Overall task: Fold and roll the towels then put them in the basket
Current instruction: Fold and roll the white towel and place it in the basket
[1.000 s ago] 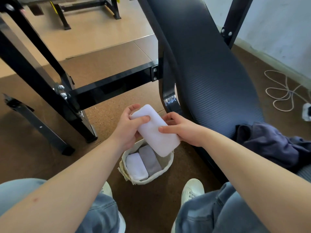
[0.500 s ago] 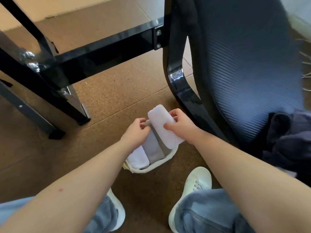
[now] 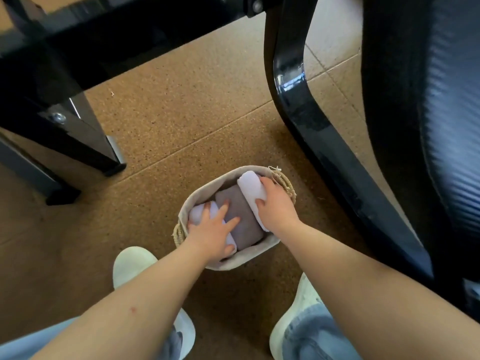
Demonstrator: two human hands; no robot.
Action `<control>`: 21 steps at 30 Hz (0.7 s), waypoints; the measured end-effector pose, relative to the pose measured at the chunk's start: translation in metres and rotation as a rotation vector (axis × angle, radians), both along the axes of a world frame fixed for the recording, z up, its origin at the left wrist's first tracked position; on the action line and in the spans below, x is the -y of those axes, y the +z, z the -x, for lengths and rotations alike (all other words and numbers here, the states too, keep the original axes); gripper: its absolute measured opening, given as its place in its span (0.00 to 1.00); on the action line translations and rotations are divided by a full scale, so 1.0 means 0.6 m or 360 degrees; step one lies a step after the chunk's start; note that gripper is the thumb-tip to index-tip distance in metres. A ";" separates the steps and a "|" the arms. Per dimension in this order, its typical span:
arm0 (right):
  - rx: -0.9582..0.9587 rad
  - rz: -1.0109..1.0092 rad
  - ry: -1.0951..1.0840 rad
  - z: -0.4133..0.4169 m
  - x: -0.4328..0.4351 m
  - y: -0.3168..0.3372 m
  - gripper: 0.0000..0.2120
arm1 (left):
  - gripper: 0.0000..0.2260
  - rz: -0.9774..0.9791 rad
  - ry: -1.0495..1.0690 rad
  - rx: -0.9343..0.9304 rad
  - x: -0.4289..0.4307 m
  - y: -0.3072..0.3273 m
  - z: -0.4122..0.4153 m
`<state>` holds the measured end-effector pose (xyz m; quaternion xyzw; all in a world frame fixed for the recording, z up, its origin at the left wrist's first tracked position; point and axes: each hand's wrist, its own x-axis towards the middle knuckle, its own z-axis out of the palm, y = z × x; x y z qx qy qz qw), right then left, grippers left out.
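Nearest the camera are two knees in jeans [image 3: 309, 339] and a pair of white shoes [image 3: 298, 305] planted on the cork floor [image 3: 181, 120]; the basket [image 3: 192, 201] sits on that floor just ahead of the toes, between the two forearms.

Left hand [image 3: 210, 229] is spread flat, fingers open, pressing on the white roll [image 3: 198, 213] at the basket's left side with fingertips reaching onto the grey roll [image 3: 244, 219] in the middle; not gripping anything, just palm down. Right hand [image 3: 275, 206] is curled around a second white roll [image 3: 250, 185], thumb on one side and fingers on the other, with that roll lying along the right wall, its far end poking up near the rim.

So three rolls side by side, packed wall to wall; pretty much no slack left inside. Rope handle [image 3: 285, 183] on the right rim is touching the back of the right hand; the other handle [image 3: 179, 233] peeks out by the left wrist.

Room around it: bare floor to the left and ahead of the basket; to the right a glossy black curved leg [image 3: 291, 100] comes down near the rim, with a dark ribbed pad [image 3: 446, 126] behind it. Farther up-left, a black frame [image 3: 78, 48] and its feet stand well apart from the basket.
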<state>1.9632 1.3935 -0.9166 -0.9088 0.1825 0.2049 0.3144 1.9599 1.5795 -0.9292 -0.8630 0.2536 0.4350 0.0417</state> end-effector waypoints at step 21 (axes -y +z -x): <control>0.0213 0.0734 0.0582 0.015 -0.040 -0.004 0.30 | 0.37 0.0215 -0.0031 0.0313 0.013 -0.029 0.012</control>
